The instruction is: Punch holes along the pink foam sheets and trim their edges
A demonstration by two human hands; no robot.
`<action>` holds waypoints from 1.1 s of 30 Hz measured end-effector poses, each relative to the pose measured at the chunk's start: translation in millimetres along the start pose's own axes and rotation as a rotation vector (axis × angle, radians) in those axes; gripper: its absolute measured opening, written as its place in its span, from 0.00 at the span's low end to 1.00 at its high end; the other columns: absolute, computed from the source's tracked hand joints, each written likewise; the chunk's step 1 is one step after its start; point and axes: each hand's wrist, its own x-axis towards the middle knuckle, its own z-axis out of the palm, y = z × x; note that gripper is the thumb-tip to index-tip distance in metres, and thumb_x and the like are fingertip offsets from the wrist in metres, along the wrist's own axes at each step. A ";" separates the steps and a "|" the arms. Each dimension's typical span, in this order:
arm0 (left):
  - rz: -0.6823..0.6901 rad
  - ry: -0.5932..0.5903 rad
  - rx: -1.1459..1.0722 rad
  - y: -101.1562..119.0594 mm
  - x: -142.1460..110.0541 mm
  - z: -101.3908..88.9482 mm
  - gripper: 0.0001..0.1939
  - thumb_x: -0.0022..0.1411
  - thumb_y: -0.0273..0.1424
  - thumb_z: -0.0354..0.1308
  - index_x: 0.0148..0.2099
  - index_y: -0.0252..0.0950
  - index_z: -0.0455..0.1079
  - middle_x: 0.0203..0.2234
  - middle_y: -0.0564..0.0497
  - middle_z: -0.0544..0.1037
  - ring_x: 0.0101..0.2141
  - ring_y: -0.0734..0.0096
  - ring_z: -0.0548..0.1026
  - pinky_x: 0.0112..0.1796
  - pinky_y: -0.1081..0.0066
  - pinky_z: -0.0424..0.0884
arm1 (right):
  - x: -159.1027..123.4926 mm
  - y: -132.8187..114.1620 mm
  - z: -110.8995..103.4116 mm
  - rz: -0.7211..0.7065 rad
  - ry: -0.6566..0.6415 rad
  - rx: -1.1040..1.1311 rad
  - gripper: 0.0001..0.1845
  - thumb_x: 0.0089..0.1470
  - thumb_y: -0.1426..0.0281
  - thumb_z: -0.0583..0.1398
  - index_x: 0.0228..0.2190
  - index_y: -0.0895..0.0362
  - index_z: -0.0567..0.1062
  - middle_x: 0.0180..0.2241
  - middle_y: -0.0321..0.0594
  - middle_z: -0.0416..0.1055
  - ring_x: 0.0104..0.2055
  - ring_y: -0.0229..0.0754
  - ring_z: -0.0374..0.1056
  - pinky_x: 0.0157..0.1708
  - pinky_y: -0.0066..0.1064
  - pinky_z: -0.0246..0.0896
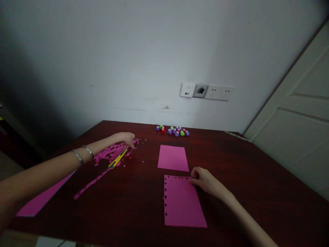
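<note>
My left hand (128, 138) reaches over a pile of pink paper scraps (109, 153), its fingers drawn together and pointing down. Whatever they may hold is hidden. Just below that hand lies a yellow utility knife (118, 158), slanting over the scraps near the end of a long punched pink strip (92, 184). My right hand (204, 180) is closed, pinching the top right corner of a pink sheet of paper (182, 206). That sheet lies flat, with small shaped holes along its top and left edges.
A plain pink square (173, 157) lies behind the punched sheet. Several small purple, green and red craft punches with eye-like dots (177, 131) stand near the wall. More pink paper (45, 199) lies under my left forearm. Wall sockets (207, 92) are behind the table.
</note>
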 end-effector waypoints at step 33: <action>0.646 -0.036 -0.622 115.9 10.4 34.1 0.15 0.49 0.41 0.61 0.27 0.32 0.73 0.16 0.56 0.66 0.20 0.81 0.59 0.24 0.75 0.53 | 30.6 -48.8 -25.0 0.016 -0.084 0.924 0.17 0.36 0.60 0.67 0.28 0.58 0.75 0.24 0.36 0.73 0.24 0.37 0.69 0.27 0.32 0.66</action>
